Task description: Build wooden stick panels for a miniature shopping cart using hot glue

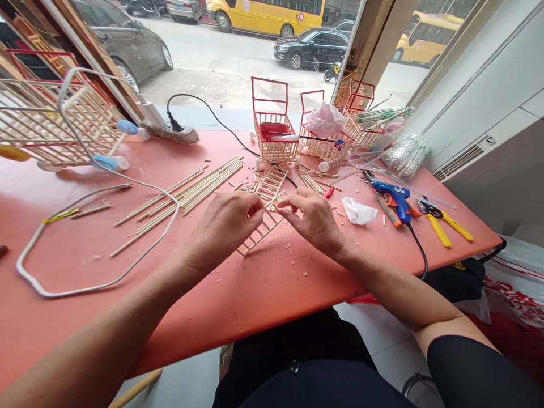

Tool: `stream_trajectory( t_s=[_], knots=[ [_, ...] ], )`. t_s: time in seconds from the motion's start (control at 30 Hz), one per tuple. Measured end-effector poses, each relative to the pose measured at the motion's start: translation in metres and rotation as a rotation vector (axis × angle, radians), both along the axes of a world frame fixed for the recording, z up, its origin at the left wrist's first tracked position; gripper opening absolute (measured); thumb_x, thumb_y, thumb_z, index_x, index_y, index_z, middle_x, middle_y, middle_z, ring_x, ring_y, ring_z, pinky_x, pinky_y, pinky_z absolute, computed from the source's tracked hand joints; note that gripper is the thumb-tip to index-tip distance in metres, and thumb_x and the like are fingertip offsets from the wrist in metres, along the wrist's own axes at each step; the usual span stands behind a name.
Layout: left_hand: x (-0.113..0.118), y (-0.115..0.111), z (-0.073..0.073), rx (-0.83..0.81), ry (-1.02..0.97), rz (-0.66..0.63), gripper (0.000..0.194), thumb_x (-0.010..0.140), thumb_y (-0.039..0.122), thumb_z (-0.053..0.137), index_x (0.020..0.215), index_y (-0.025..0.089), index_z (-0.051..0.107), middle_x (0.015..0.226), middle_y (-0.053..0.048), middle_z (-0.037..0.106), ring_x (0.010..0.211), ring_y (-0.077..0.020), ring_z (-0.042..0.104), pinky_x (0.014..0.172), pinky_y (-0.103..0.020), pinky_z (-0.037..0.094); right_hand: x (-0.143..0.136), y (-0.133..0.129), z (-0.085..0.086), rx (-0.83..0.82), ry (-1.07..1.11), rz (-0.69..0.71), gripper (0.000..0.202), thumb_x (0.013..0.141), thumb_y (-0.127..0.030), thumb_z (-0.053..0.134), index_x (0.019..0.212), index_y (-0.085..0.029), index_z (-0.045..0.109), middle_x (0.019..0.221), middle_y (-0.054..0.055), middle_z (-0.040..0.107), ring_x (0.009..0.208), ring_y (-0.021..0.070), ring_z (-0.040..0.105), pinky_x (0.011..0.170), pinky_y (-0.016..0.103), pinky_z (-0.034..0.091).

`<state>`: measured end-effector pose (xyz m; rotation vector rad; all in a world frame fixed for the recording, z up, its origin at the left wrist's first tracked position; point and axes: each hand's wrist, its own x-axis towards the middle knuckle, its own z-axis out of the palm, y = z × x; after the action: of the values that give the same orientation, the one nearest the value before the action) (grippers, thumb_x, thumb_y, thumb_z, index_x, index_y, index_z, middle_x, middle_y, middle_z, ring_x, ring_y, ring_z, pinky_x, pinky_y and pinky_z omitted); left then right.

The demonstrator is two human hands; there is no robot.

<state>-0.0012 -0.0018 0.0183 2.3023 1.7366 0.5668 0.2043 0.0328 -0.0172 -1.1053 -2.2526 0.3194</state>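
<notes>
A small ladder-like frame of thin wooden sticks (260, 236) is held up between my hands, over the table. My left hand (235, 220) is closed, thumb and fingers pinched on the frame's upper left part. Opposite it, my right hand (312, 218) pinches the frame's right end near a short stick. Just beyond the fingers lies another wooden lattice piece (273, 180) among loose short sticks. Long wooden sticks (204, 190) lie in a bundle to the left of my left hand.
Miniature carts (276, 141) stand at the back of the red table (238, 300). At right lie a blue glue gun (395, 198), yellow-handled pliers (446, 224) and crumpled white tissue (359, 211). A white cable loop (114, 280) and larger cart (55, 122) are at left.
</notes>
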Motion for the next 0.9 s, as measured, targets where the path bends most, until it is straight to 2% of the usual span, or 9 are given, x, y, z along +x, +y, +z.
stream_trajectory(
  t_s=[0.33, 0.5, 0.7, 0.9],
  knots=[
    [0.0006, -0.0002, -0.0039, 0.02, -0.039, -0.01, 0.02, 0.084, 0.027, 0.051, 0.066, 0.02, 0.057, 0.062, -0.002, 0.059, 0.061, -0.017, 0.052, 0.066, -0.029, 0.036, -0.005, 0.0011, -0.0045, 0.062, -0.043, 0.017, 0.01, 0.098, -0.022, 0.068, 0.09, -0.019, 0.072, 0.089, 0.003, 0.062, 0.081, 0.0177, 0.055, 0.078, 0.031, 0.04],
    [0.0015, -0.0014, -0.002, 0.019, -0.037, 0.018, 0.02, 0.083, 0.026, 0.05, 0.066, 0.02, 0.059, 0.062, -0.002, 0.06, 0.061, -0.0169, 0.052, 0.065, -0.029, 0.035, -0.0054, 0.0005, -0.0053, 0.075, 0.0, 0.019, 0.011, 0.099, -0.021, 0.065, 0.089, -0.019, 0.07, 0.09, 0.004, 0.064, 0.082, 0.0174, 0.057, 0.081, 0.031, 0.042],
    [0.0006, -0.0008, -0.0003, 0.016, -0.029, 0.037, 0.02, 0.083, 0.028, 0.05, 0.07, 0.02, 0.064, 0.065, -0.003, 0.063, 0.061, -0.0175, 0.054, 0.064, -0.029, 0.035, -0.0038, 0.002, -0.0038, 0.021, 0.112, 0.029, 0.011, 0.097, -0.022, 0.068, 0.087, -0.018, 0.071, 0.088, 0.002, 0.065, 0.079, 0.0153, 0.058, 0.079, 0.029, 0.043],
    [0.0015, -0.0019, 0.0, 0.035, -0.003, 0.023, 0.019, 0.081, 0.025, 0.05, 0.065, 0.02, 0.058, 0.064, -0.004, 0.062, 0.061, -0.0173, 0.054, 0.065, -0.03, 0.036, -0.0031, 0.0024, 0.0026, -0.096, 0.161, 0.026, 0.012, 0.093, -0.019, 0.072, 0.081, -0.016, 0.072, 0.079, 0.0, 0.063, 0.072, 0.0131, 0.053, 0.073, 0.028, 0.042]
  ],
)
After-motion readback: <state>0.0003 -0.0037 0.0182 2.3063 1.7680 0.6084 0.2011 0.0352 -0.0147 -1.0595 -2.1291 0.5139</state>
